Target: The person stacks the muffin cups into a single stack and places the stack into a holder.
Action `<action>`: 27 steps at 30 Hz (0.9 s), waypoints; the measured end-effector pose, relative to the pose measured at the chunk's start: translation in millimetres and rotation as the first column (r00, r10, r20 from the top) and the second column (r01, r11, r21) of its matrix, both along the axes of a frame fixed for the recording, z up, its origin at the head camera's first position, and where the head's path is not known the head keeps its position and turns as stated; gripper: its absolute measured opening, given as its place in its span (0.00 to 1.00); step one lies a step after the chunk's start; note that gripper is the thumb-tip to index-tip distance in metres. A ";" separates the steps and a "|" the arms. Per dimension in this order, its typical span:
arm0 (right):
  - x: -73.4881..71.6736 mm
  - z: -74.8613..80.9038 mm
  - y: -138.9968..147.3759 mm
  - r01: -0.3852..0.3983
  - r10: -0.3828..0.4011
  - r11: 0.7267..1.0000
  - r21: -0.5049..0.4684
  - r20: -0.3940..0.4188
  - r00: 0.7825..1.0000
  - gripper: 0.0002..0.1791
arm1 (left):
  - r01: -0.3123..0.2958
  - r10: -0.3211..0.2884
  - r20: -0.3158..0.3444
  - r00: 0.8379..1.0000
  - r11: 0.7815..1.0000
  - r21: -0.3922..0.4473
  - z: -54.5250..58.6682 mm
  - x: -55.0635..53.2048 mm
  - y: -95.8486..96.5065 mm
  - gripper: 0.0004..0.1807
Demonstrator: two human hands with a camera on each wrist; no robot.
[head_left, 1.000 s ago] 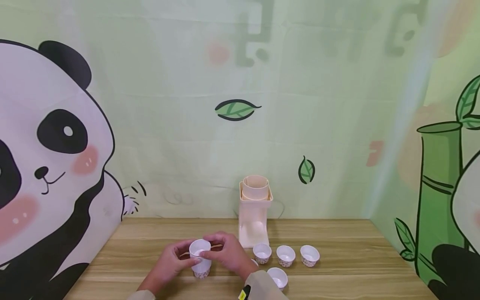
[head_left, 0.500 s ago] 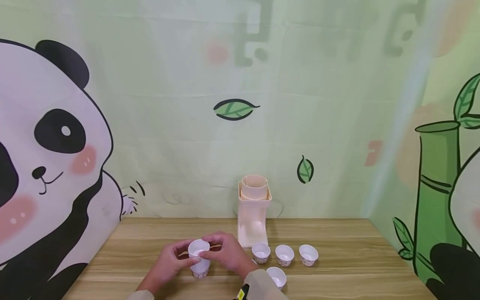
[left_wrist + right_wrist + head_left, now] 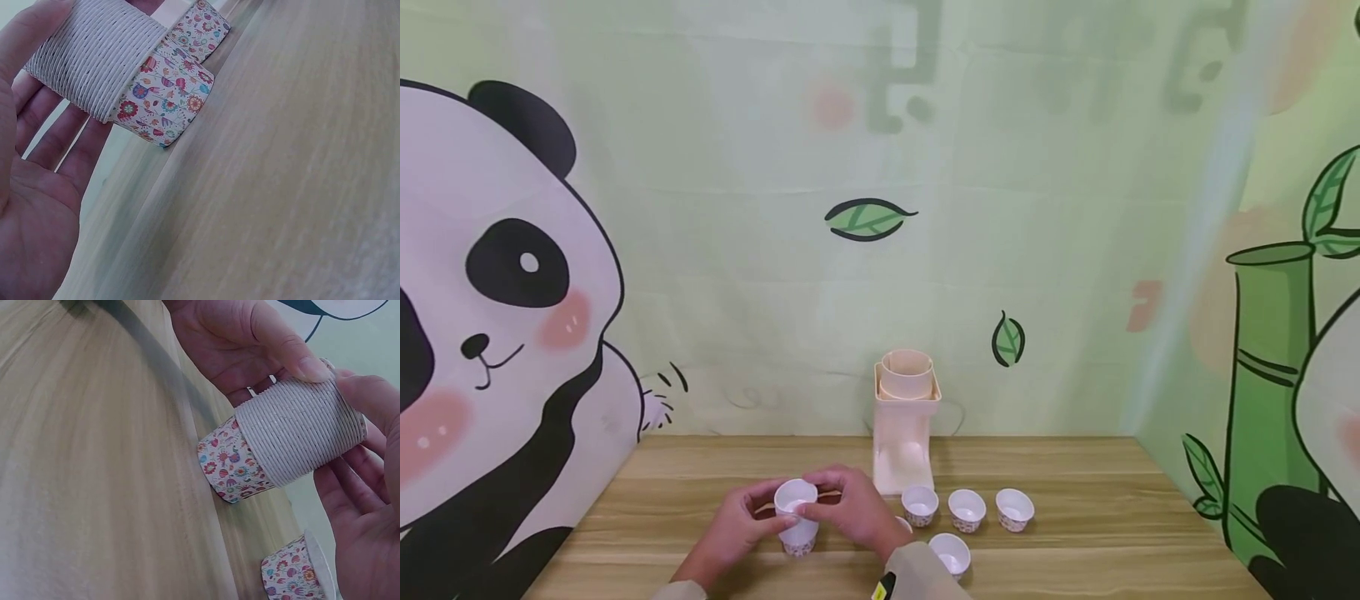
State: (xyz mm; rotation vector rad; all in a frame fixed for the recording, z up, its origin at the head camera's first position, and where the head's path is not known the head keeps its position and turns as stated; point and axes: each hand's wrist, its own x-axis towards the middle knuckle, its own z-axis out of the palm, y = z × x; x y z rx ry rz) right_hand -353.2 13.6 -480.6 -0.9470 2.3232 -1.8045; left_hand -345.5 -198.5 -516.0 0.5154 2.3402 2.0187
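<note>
A tall stack of nested paper baking cups [image 3: 799, 535] stands upright on the wooden table, its many white rims showing as close ridges in the left wrist view. Below the ridges, the lowest baking cup [image 3: 165, 94] has a colourful flower print. My left hand [image 3: 741, 518] grips the stack from the left, thumb in front and fingers behind. From the right, my right hand [image 3: 852, 510] holds its upper part, with the thumb at the top rim. In the right wrist view both thumbs lie close together near the top of the ridged stack [image 3: 300, 431].
Single baking cups stand right of the stack: a back row of three, with the left cup [image 3: 919, 506], middle cup [image 3: 966, 510] and right cup [image 3: 1015, 509]. A nearer cup [image 3: 950, 555] and one partly hidden by my right wrist are in front. A pink dispenser-like stand [image 3: 904, 417] is behind.
Both hands keep the same hold on the stack. Only the head view has shifted a little, so everything sits slightly further left.
</note>
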 end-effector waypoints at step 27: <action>19.7 1.2 18.4 0.084 -0.074 0.984 -0.154 0.065 0.995 0.22 | -0.008 0.008 -0.011 1.000 1.000 -0.005 -1.6 -0.6 -0.5 0.31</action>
